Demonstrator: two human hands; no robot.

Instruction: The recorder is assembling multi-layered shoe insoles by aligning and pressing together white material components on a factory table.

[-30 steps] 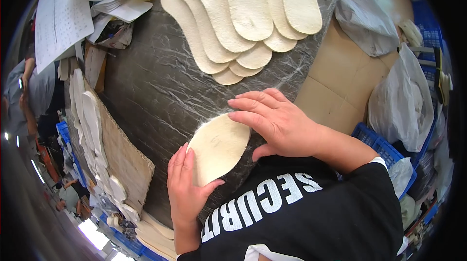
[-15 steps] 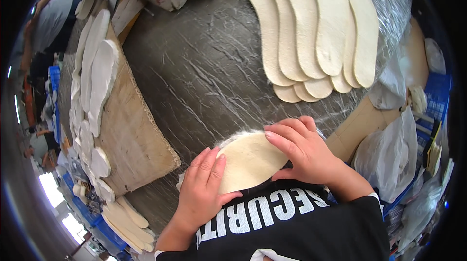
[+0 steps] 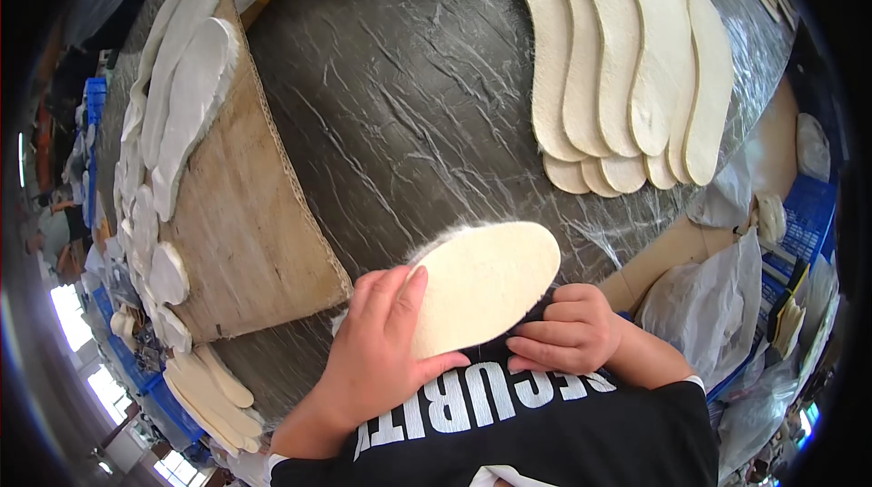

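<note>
My left hand (image 3: 377, 346) is closed around one end of a cream insole (image 3: 486, 283), thumb on its near edge and fingers across its top. The flat side faces up, and white fluff sticks out along the far edge. Close to the insole's near right edge is my right hand (image 3: 577, 331), its fingers curled and pressed together. Whatever they may hold is hidden, and I cannot tell if they touch the insole. Beyond, at the far right of the table, a fan of overlapping cream insoles (image 3: 658, 78) lies in two layers.
A dark, wrinkled sheet covers the table (image 3: 409, 105). A brown board (image 3: 245, 223) at left carries several fluffy white insoles (image 3: 195, 105). More cream insoles (image 3: 213, 387) lie at the near left. Clear plastic bags (image 3: 699, 292) and a blue crate (image 3: 808, 214) stand at right.
My right hand has let go of the insole's right end and moved down toward me, its fingers now curled. The insole's right end is tilted up more. The view has shifted slightly.
</note>
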